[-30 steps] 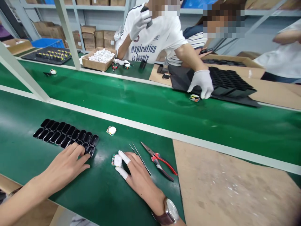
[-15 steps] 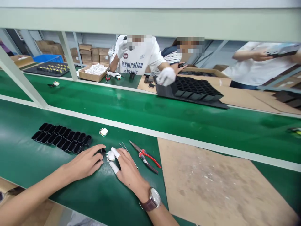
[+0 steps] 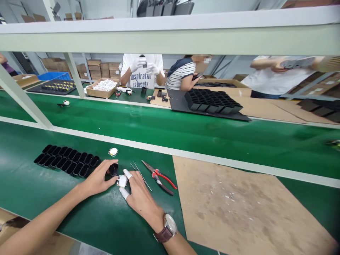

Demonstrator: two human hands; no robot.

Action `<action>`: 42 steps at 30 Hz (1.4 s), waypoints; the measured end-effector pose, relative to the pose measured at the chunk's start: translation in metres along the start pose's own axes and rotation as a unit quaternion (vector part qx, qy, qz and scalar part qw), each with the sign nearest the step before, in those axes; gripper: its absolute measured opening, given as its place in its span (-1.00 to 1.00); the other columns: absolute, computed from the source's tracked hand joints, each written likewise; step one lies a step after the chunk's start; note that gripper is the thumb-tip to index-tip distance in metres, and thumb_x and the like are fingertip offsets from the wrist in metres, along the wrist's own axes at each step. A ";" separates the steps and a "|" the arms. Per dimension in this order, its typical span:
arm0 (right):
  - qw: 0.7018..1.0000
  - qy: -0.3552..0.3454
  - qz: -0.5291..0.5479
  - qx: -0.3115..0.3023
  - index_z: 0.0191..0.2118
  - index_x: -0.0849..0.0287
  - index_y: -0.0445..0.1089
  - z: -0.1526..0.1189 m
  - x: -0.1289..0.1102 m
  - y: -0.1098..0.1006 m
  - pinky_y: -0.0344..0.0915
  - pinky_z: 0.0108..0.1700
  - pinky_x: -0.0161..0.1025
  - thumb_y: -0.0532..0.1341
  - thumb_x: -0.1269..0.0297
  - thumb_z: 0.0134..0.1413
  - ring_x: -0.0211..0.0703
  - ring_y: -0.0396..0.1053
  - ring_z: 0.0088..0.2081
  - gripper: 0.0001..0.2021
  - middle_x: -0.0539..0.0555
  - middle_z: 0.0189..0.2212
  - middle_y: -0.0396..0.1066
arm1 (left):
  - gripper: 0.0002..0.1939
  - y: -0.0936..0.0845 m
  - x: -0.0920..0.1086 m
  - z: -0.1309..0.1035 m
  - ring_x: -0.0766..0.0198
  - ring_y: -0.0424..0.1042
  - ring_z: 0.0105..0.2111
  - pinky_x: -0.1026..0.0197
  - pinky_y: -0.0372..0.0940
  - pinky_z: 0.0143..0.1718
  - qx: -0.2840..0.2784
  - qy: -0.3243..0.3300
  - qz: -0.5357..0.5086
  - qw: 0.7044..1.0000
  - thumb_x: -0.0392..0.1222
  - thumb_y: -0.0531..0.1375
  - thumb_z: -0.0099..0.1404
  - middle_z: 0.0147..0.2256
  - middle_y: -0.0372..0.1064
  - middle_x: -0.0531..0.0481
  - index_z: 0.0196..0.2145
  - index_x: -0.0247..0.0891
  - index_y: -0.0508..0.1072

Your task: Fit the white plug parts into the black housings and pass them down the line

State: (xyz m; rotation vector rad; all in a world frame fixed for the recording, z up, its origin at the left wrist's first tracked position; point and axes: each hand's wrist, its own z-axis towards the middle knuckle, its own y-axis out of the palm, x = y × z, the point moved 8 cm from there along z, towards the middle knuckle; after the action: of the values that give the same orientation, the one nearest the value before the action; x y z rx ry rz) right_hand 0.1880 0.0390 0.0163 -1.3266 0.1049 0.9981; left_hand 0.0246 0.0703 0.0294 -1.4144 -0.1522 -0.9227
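Observation:
My left hand (image 3: 99, 178) has its fingers and thumb around a small black plastic housing (image 3: 114, 170), whose open end faces up toward me. Close beside it, my right hand (image 3: 140, 189) wears white finger cots on the thumb and index finger. Those two fingertips hold a small circuit board with a white padded top (image 3: 122, 181). The tip of my left thumb is next to the board's left edge; whether they touch I cannot tell. A second white-topped board (image 3: 113, 152) lies farther back on the green bench.
Rows of black housings (image 3: 66, 157) stand at left. Tweezers (image 3: 142, 177) and red-handled long-nose pliers (image 3: 159, 178) lie right of my hands, beside a stained cardboard sheet (image 3: 228, 198). Beyond a pale rail (image 3: 127, 142) runs a green belt (image 3: 148, 122); co-workers are across it.
My left hand has tilted the black housing so more of its opening shows, and its thumb has moved closer to the board. The view has tipped upward. A co-worker's gloved hands came together.

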 end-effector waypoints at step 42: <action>0.989 -0.091 -0.023 0.113 0.48 0.12 0.01 -0.005 -0.027 -0.041 0.46 0.14 0.15 0.18 0.53 0.37 0.11 0.38 0.16 -0.34 0.28 0.12 0.41 | -0.21 0.012 0.013 -0.017 0.07 0.37 0.25 -0.10 0.38 0.28 0.023 0.040 -0.127 0.991 -0.43 0.13 0.44 0.28 0.30 -0.16 0.47 0.03 -0.04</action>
State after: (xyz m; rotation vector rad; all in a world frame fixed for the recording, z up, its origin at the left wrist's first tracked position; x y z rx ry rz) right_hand 0.2013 0.0237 0.0611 -1.0233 0.0456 1.0322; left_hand 0.0334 0.0480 0.0249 -1.3318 -0.2968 -1.1771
